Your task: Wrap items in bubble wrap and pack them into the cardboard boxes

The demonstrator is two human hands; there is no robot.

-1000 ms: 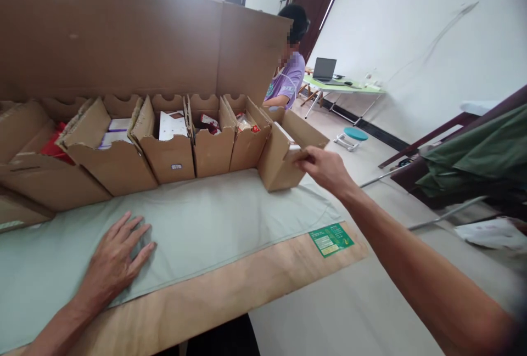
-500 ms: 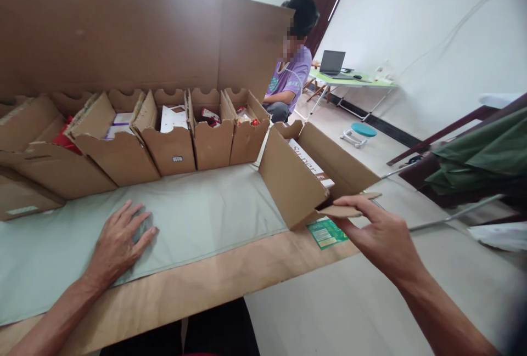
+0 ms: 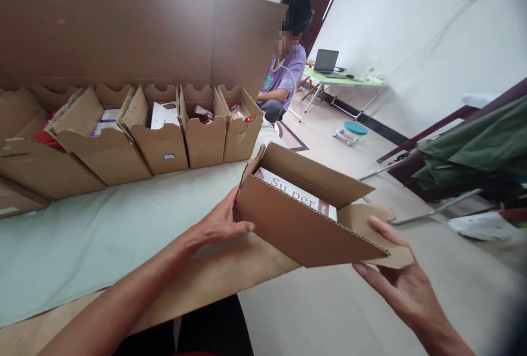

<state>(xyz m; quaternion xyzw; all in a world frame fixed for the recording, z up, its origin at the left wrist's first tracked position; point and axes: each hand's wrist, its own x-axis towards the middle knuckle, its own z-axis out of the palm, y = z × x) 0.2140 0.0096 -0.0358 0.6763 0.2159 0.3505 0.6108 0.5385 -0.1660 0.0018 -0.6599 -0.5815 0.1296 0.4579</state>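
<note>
An open cardboard box (image 3: pixel 302 224) is held between both hands, off the table's right end and over the floor. Inside lies a white carton printed "Super" (image 3: pixel 294 195). My left hand (image 3: pixel 220 221) grips the box's left end, thumb along its lower edge. My right hand (image 3: pixel 401 284) supports the right end from below, its thumb on the end flap (image 3: pixel 381 232).
A row of open cardboard boxes (image 3: pixel 164 136) holding packets stands on the green cloth (image 3: pixel 102 235) against a tall cardboard sheet (image 3: pixel 123 32). A person in a purple shirt (image 3: pixel 284 76) sits behind. Beyond are a green table with a laptop (image 3: pixel 325 62), a stool (image 3: pixel 354 128) and green fabric (image 3: pixel 473 153).
My right hand pulled the end box out of the row toward me and off the table edge. My left hand left the cloth and took the box's left end.
</note>
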